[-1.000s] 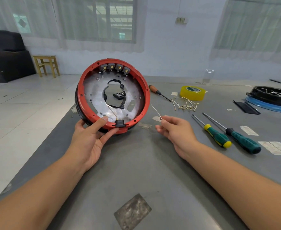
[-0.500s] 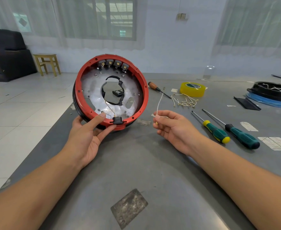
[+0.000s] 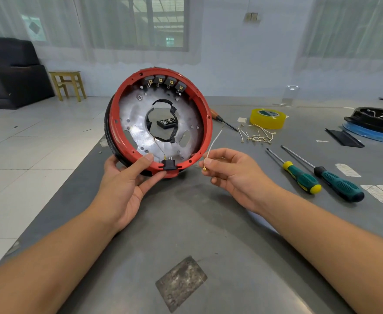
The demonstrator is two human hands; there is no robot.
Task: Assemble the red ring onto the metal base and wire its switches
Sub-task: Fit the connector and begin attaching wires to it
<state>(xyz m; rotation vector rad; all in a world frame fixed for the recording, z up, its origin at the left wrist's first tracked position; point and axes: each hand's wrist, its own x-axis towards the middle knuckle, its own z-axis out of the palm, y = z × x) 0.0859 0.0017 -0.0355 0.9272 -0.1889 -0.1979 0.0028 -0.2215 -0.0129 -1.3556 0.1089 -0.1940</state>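
Ring w/ base tilted on table left, wire just right, screwdrivers further right, tape behind

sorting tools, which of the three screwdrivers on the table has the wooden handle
The screwdriver lying just right of the red ring, beside the yellow tape roll. The other two have green handles.

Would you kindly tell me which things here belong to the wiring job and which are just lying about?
In use: red ring, metal base, switches, white wire, spare wires.
Lying about: tape, screwdrivers, black tray.
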